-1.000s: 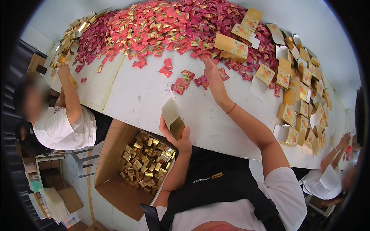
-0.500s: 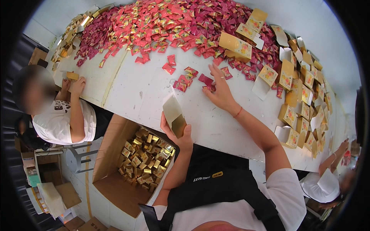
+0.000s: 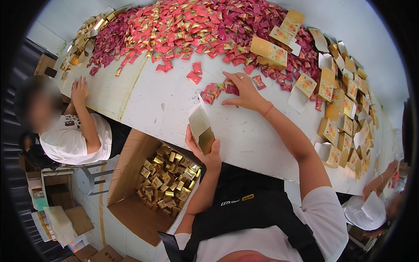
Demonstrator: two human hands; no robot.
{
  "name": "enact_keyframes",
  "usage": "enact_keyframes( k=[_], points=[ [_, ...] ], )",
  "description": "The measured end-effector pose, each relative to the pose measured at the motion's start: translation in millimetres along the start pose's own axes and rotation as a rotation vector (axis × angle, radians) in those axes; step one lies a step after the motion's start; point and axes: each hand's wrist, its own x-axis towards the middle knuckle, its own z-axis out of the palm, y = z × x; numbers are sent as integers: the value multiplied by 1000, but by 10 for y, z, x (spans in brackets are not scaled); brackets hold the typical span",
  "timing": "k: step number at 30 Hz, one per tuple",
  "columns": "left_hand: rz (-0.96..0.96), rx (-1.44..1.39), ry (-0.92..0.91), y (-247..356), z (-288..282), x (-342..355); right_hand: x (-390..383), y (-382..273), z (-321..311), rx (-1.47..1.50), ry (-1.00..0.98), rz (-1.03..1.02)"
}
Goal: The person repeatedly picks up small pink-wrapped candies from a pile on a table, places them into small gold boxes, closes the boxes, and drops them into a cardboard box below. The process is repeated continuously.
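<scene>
My left hand (image 3: pixel 204 156) holds a gold carton (image 3: pixel 201 133) upright with its white-lined flap raised, near the table's (image 3: pixel 152 109) front edge. My right hand (image 3: pixel 244 90) is over a small cluster of red and magenta wrapped packets (image 3: pixel 213 91), fingers apart and bent, thumb toward me; whether the fingertips press on a packet is unclear. A large heap of these packets (image 3: pixel 174 28) spreads along the back of the table, with gold floral cartons (image 3: pixel 268 52) lying on its right part.
Open gold cartons (image 3: pixel 326 83) crowd the table's right side, more the far left (image 3: pixel 80 43). A cardboard box (image 3: pixel 126 192) holding small gold boxes stands below the front edge. Co-workers sit left (image 3: pixel 76 139) and right (image 3: pixel 364 209); stool (image 3: pixel 89 179), shelving at lower left.
My right hand has pulled back from the heap toward the loose packets and spread its fingers. My left hand with the carton shifted slightly right. The left co-worker's hands moved.
</scene>
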Motion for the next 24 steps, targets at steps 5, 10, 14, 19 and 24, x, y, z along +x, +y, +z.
enact_keyframes(
  k=[5,10,14,19,24],
  points=[
    [82,60,5,-4,10,33,1,-173,8,-170,187,-121],
    [92,74,26,10,43,47,275,-438,202,-202,83,-353],
    [92,90,30,13,29,41,543,-512,540,-229,13,-390],
    [0,10,2,16,-13,10,936,-266,583,-318,-68,-289],
    [10,-18,17,-6,-5,4,640,-278,98,-275,-287,-297]
  ],
)
